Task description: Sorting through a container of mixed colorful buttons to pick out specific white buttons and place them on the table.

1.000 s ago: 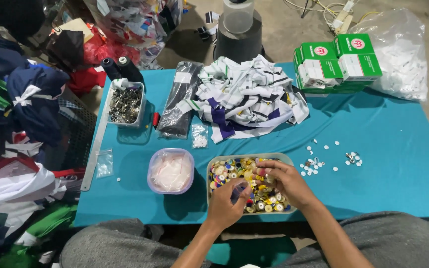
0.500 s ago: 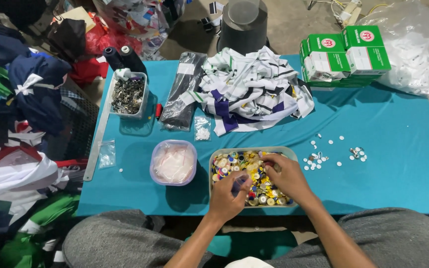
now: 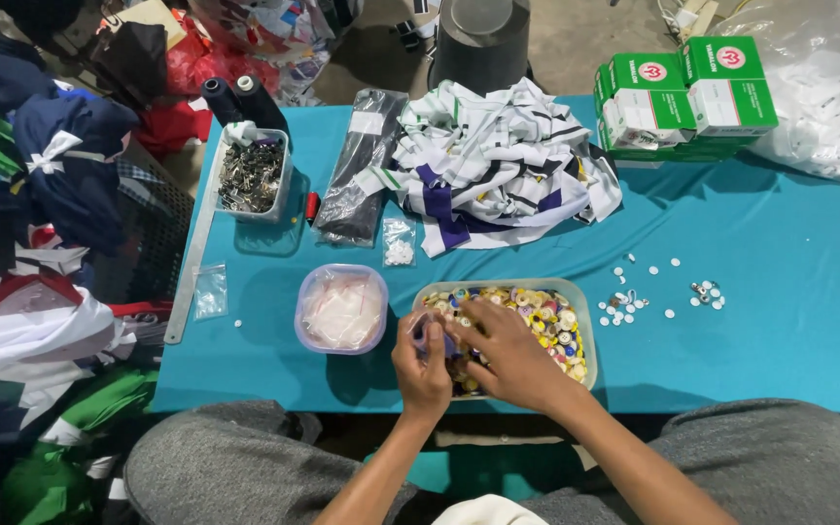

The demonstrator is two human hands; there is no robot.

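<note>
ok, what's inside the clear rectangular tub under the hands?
The clear rectangular plastic tub holds loose multicoloured buttons, mostly yellow, white and red. The left hand and right hand cover its near-left part, so what lies there is hidden.

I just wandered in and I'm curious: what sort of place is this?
Probably a small garment or sewing workshop. Both hands sort through a tray of coloured buttons, cut striped fabric pieces are piled on the teal table, and dark thread cones stand nearby.
</note>
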